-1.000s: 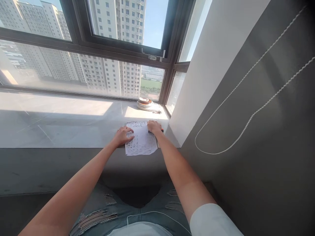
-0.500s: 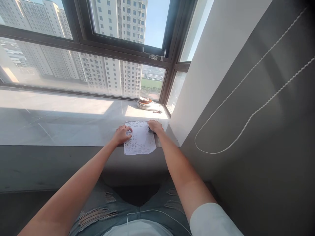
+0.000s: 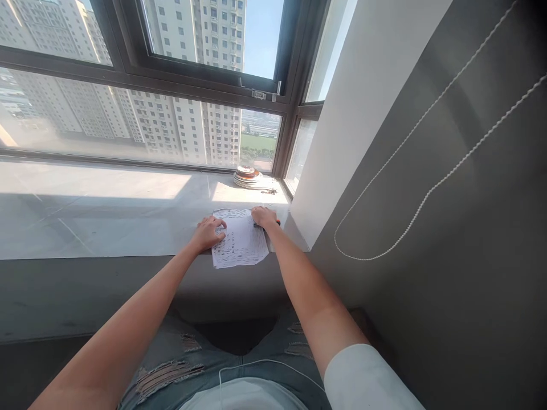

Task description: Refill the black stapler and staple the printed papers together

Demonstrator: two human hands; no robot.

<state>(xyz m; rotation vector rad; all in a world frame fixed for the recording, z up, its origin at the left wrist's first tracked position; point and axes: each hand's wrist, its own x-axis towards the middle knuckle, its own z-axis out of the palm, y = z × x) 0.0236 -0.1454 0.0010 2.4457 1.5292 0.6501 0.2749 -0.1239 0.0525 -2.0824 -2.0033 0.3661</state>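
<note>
Marked white paper (image 3: 241, 242) flat on sill (image 3: 128, 228).

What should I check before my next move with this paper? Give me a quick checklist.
1. Left hand on the paper: ok, it rests at the left edge, thumb and fingers spread.
2. Right hand firm on the small object beneath it: cannot tell, the hand hides most of it.
3. Paper fully on the windowsill: not ok, its near edge reaches past the sill's front edge.
4. Round stack clear of the paper: ok, it sits apart, near the window.
5. Beaded cord clear of both hands: ok, it hangs off to the right.
</note>
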